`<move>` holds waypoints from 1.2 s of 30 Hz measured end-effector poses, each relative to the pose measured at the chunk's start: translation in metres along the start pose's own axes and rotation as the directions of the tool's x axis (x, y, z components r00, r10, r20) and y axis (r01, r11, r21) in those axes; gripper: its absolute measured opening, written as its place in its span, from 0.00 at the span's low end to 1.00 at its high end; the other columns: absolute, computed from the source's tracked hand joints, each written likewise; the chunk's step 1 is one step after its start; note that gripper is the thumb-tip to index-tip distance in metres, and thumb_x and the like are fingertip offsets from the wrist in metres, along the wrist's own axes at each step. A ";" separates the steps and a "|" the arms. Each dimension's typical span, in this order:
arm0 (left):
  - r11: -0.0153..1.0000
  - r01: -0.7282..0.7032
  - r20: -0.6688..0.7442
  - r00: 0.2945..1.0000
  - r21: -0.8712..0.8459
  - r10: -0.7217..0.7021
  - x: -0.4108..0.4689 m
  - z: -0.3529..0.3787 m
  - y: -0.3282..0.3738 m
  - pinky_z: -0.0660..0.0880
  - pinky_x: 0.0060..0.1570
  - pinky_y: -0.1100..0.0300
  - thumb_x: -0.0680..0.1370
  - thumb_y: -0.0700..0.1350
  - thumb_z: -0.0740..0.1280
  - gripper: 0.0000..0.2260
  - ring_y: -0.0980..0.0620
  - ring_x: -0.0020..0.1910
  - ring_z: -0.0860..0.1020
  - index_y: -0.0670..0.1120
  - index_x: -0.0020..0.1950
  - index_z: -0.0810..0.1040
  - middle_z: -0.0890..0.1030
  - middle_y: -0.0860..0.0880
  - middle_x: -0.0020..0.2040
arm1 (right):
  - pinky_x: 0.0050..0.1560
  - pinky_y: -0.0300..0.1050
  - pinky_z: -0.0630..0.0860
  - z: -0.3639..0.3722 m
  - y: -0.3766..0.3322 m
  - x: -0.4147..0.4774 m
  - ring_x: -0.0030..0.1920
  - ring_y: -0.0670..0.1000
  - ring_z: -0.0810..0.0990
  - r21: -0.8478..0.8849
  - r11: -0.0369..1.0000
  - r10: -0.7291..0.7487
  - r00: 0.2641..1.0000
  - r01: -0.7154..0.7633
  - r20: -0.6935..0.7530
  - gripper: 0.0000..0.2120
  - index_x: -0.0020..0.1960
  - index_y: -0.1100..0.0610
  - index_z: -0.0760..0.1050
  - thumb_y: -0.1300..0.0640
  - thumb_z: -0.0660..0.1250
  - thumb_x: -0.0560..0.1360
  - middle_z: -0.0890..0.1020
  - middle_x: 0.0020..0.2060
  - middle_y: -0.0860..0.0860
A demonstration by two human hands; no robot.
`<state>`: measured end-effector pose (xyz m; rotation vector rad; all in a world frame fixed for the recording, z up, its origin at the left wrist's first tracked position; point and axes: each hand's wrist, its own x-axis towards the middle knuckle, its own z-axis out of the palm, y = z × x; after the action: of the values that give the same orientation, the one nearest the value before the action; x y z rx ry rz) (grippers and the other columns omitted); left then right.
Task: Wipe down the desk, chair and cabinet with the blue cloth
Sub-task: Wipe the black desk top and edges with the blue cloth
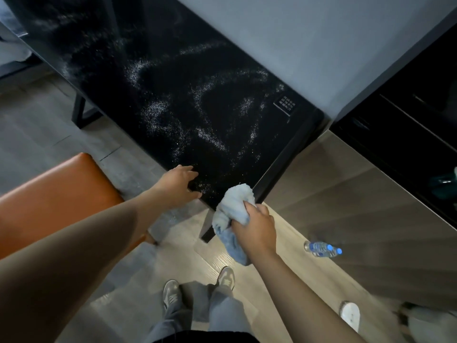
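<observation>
1. Pale wooden flooring (247, 276) was seen beneath everything in the head view, and a grey wall (321, 45) was seen behind the furniture.
2. The desk (173, 95) was shown running from upper left to the centre, its black top streaked with curving trails of white dust. A small label with white print (285, 105) was fixed near its far right corner.
3. The chair (49, 201), with an orange seat, was placed just beside the desk's near left edge, partly covered by the left forearm.
4. The cabinet (408, 134), dark and mostly lost in shadow, was seen at the right, past the end of the desk.
5. The left hand (176, 184) was laid on the desk's near edge with its fingers spread and fairly straight; nothing was grasped by it.
6. The blue cloth (232, 209) was bunched and gripped by the right hand (257, 226), whose fingers were curled round it. The cloth's upper end was held against the desk's near corner, while its lower end was left hanging below the hand.
7. A clear plastic bottle with a blue cap (322, 249) was seen lying on its side on the floor, to the right of the right hand and apart from it.
8. Two grey shoes (170, 294) and grey trouser legs were seen at the bottom, and a white slipper (350, 314) was seen at the lower right.
</observation>
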<state>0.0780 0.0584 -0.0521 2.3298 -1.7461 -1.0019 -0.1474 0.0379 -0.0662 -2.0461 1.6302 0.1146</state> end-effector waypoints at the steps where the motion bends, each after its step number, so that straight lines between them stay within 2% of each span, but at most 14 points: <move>1: 1.000 -0.002 -0.005 1.000 -0.004 0.002 -0.003 -0.005 0.000 0.59 0.72 0.54 0.78 0.55 0.65 0.31 0.47 0.76 0.58 0.47 0.77 0.60 0.59 0.47 0.77 | 0.47 0.43 0.69 -0.010 -0.001 0.003 0.54 0.55 0.74 0.031 0.999 0.015 0.999 -0.014 -0.035 0.21 0.63 0.45 0.71 0.43 0.55 0.72 0.73 0.58 0.48; 6: 0.999 -0.001 -0.023 1.000 -0.032 0.001 -0.004 -0.028 0.004 0.61 0.70 0.56 0.78 0.56 0.64 0.32 0.47 0.74 0.62 0.45 0.77 0.58 0.61 0.46 0.76 | 0.50 0.44 0.68 -0.066 -0.002 0.037 0.59 0.58 0.74 0.127 0.990 0.088 0.973 -0.062 -0.213 0.21 0.66 0.49 0.71 0.44 0.61 0.75 0.72 0.62 0.52; 10: 1.000 0.004 -0.034 0.999 -0.027 -0.005 0.012 -0.041 0.013 0.62 0.71 0.54 0.78 0.58 0.64 0.33 0.47 0.74 0.62 0.46 0.77 0.58 0.61 0.46 0.76 | 0.55 0.50 0.74 -0.104 0.004 0.078 0.58 0.58 0.74 0.134 0.990 0.086 0.953 -0.048 -0.292 0.21 0.64 0.48 0.73 0.42 0.61 0.74 0.71 0.63 0.52; 14: 1.000 -0.005 -0.067 0.998 -0.026 0.003 0.043 -0.057 0.027 0.64 0.71 0.53 0.77 0.58 0.64 0.33 0.46 0.72 0.63 0.46 0.77 0.59 0.63 0.46 0.75 | 0.56 0.53 0.75 -0.134 0.014 0.130 0.56 0.58 0.75 0.113 0.993 0.061 0.949 -0.027 -0.310 0.21 0.62 0.50 0.74 0.42 0.60 0.73 0.71 0.64 0.51; 18: 1.000 0.016 -0.073 0.997 -0.012 -0.016 0.086 -0.071 0.048 0.62 0.71 0.55 0.78 0.58 0.64 0.32 0.47 0.73 0.63 0.46 0.77 0.59 0.64 0.47 0.75 | 0.54 0.50 0.72 -0.165 0.030 0.198 0.57 0.60 0.75 0.104 0.995 0.045 0.947 -0.013 -0.318 0.17 0.61 0.52 0.75 0.47 0.62 0.75 0.72 0.64 0.52; 22: 0.997 0.065 -0.056 0.996 -0.030 -0.066 0.139 -0.076 0.074 0.62 0.71 0.56 0.78 0.57 0.64 0.31 0.49 0.73 0.63 0.46 0.77 0.59 0.64 0.48 0.75 | 0.56 0.56 0.75 -0.193 0.044 0.275 0.55 0.60 0.76 0.101 0.995 0.032 0.956 -0.002 -0.292 0.16 0.60 0.51 0.75 0.47 0.62 0.75 0.73 0.62 0.53; 25: 0.996 0.094 -0.038 0.995 0.003 -0.093 0.179 -0.071 0.090 0.62 0.71 0.54 0.78 0.57 0.64 0.31 0.49 0.73 0.62 0.46 0.77 0.60 0.64 0.49 0.75 | 0.57 0.56 0.75 -0.211 0.056 0.329 0.54 0.61 0.76 0.054 0.998 0.031 0.964 -0.017 -0.265 0.15 0.58 0.52 0.76 0.48 0.61 0.75 0.74 0.60 0.55; 28: 0.989 0.146 -0.018 0.989 0.037 -0.145 0.216 -0.065 0.100 0.58 0.74 0.51 0.76 0.61 0.64 0.36 0.46 0.76 0.57 0.48 0.78 0.56 0.59 0.47 0.77 | 0.57 0.55 0.75 -0.221 0.066 0.377 0.51 0.60 0.77 0.033 0.999 0.013 0.969 -0.005 -0.248 0.15 0.54 0.53 0.78 0.48 0.59 0.74 0.77 0.54 0.56; 33: 0.962 0.240 0.005 0.970 0.132 -0.243 0.257 -0.055 0.104 0.50 0.74 0.42 0.74 0.66 0.62 0.42 0.39 0.77 0.43 0.52 0.79 0.44 0.42 0.47 0.79 | 0.45 0.45 0.73 -0.226 0.076 0.444 0.49 0.58 0.77 0.058 0.998 0.022 0.982 -0.011 -0.186 0.14 0.56 0.55 0.77 0.50 0.60 0.76 0.76 0.54 0.55; 36: 0.937 0.255 0.045 0.961 0.238 -0.273 0.269 -0.048 0.100 0.47 0.74 0.40 0.73 0.69 0.60 0.43 0.39 0.77 0.41 0.53 0.78 0.41 0.36 0.48 0.78 | 0.52 0.52 0.78 -0.222 0.082 0.474 0.52 0.60 0.79 0.079 0.996 0.065 0.982 -0.052 -0.175 0.20 0.56 0.51 0.76 0.43 0.57 0.70 0.79 0.54 0.55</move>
<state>0.0590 -0.2286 -0.0953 2.7673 -1.6875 -0.9814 -0.1489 -0.4913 -0.0804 -2.0010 1.7740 -0.1093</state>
